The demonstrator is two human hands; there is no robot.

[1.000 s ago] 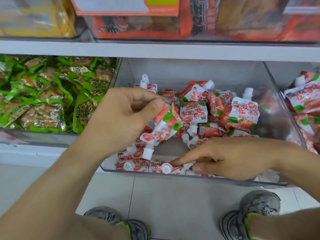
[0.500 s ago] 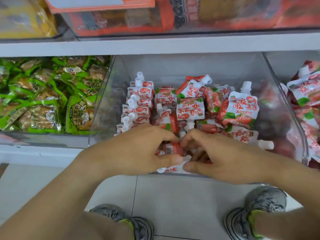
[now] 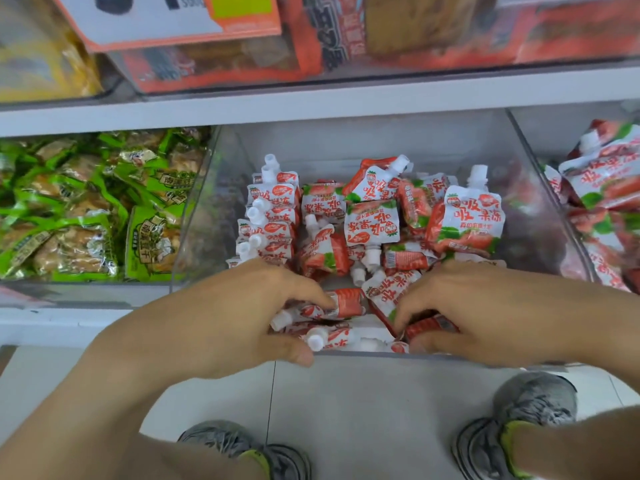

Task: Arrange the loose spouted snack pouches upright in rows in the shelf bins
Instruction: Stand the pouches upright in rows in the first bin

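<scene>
A clear shelf bin (image 3: 535, 216) holds red-and-white spouted pouches. Along its left wall stands an upright row of pouches (image 3: 273, 216), spouts up. The rest form a loose pile (image 3: 372, 225), with one bigger pouch (image 3: 467, 220) upright at the right. My left hand (image 3: 235, 317) curls over a pouch lying flat (image 3: 346, 303) at the bin's front, thumb down by the front rim. My right hand (image 3: 485, 310) reaches into the front right, fingers and thumb pinching a red pouch (image 3: 431, 327).
A bin of green snack packets (image 3: 86, 209) sits to the left, and a bin of larger strawberry pouches (image 3: 609, 188) to the right. Orange boxes (image 3: 214, 22) fill the shelf above. Below are floor tiles and my grey shoes (image 3: 242, 448).
My left hand came down from mid-bin to the front edge. The two hands met over one pouch, then drew apart, each now on a different pouch. The camera moved closer.
</scene>
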